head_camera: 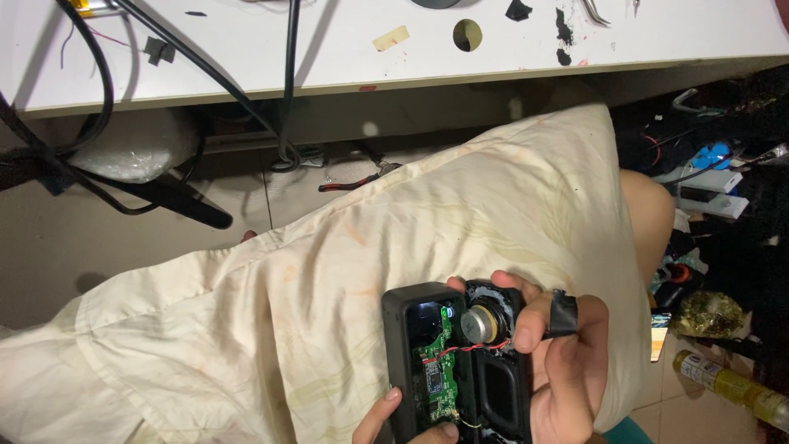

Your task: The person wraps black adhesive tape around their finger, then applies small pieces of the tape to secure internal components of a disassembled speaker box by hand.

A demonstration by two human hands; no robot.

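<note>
Both hands are clamped on an opened black speaker (457, 362), held upright over the cream pillow (329, 312) below the desk (329, 49). The right hand (567, 370) grips its right side, thumb beside the round driver (479, 324). The left hand (403, 423) pinches its bottom edge, under the green circuit board (436, 374).

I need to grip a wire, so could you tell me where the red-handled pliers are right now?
In the head view, the red-handled pliers lie on the floor under the white table, just beyond the top edge of the cream pillow.
</note>
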